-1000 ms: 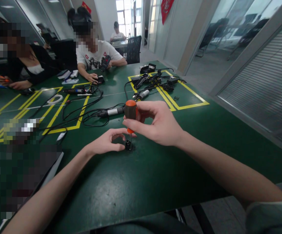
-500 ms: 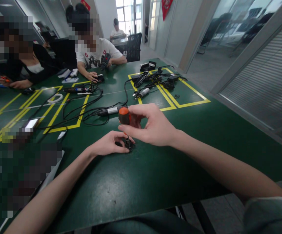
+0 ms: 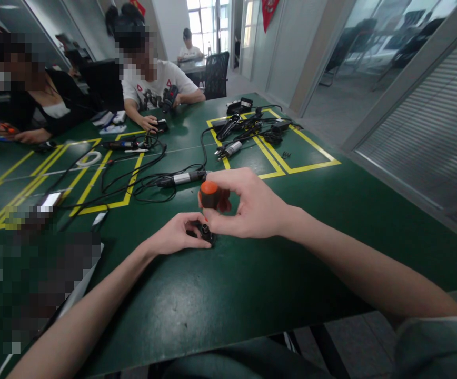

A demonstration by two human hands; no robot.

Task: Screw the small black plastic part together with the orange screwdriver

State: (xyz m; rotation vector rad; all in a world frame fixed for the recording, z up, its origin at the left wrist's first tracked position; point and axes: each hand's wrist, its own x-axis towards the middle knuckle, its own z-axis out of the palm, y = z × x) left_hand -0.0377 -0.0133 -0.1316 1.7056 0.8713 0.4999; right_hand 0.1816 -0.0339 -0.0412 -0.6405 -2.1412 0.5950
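My right hand (image 3: pixel 246 205) grips a screwdriver (image 3: pixel 209 193) by its dark handle with an orange end cap, held upright. Most of its shaft is hidden behind my thumb. Just below and to the left, my left hand (image 3: pixel 179 232) pinches a small black part (image 3: pixel 206 235) down on the green table (image 3: pixel 173 305). A short round post stands up from that part. Whether the screwdriver's tip touches it cannot be made out.
Beyond my hands lies a silver-and-black tool with a coiled cable (image 3: pixel 181 179). Black cables and devices (image 3: pixel 248 126) fill the yellow-taped area at the far right, near some small screws (image 3: pixel 286 155). Two people sit across the table; a phone (image 3: pixel 50 202) lies at left.
My right hand has brought the screwdriver slightly lower and to the right, and its shaft has gone behind my thumb. The left hand keeps its hold on the black part.
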